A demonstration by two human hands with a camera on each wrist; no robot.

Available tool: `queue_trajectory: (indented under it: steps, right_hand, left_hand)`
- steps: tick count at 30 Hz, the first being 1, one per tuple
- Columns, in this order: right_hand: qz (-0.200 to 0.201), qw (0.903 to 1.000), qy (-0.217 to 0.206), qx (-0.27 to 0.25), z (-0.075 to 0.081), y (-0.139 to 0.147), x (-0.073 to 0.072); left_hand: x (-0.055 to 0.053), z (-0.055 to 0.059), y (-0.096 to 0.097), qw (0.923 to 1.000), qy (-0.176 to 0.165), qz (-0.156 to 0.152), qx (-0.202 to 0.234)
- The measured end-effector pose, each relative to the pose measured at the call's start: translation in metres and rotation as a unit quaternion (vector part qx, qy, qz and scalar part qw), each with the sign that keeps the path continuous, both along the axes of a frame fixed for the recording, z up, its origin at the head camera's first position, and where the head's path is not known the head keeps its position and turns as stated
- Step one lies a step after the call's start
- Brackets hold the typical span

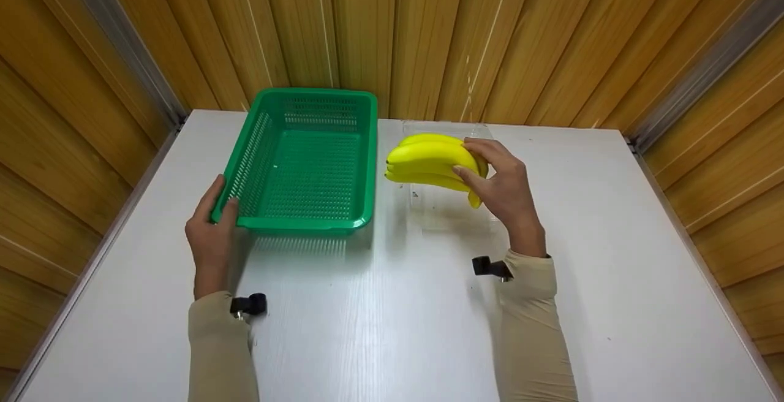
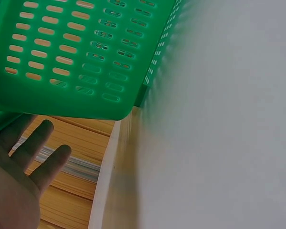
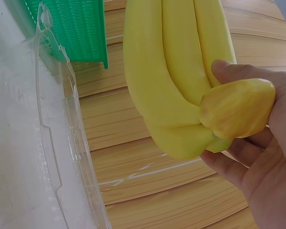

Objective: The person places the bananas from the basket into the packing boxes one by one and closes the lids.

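Note:
A yellow bunch of bananas is held up by my right hand, thumb and fingers around its stem end. The tips point left, toward a green plastic basket with slotted walls. My left hand grips the basket's near left corner, thumb over the rim and fingers along the outer side. In the left wrist view, several fingers extend beneath the basket rim. Below the bananas sits a clear plastic container, partly hidden by them.
The basket and the clear container stand side by side on a white table. Wood-panelled walls rise behind the table and at both sides. Small black cameras are strapped at the wrists.

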State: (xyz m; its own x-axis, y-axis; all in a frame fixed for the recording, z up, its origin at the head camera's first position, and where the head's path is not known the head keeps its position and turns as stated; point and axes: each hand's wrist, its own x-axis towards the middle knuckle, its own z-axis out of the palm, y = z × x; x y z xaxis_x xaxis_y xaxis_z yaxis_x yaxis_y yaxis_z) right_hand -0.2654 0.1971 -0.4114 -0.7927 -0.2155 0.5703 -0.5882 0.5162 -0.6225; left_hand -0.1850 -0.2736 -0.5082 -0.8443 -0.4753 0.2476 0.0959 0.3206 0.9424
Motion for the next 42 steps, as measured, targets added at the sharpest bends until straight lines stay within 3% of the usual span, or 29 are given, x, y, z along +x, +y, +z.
queue_trajectory:
  steps: [16, 42]
  right_hand:
    - [-0.022, 0.9994, -0.028, 0.000, -0.005, 0.013, -0.004]
    - [-0.040, 0.9986, -0.032, -0.013, -0.015, 0.026, -0.012]
  left_hand:
    - [-0.001, 0.000, 0.000, 0.9999, -0.014, 0.004, 0.004]
    - [0.001, 0.002, 0.001, 0.9999, 0.016, -0.002, -0.003]
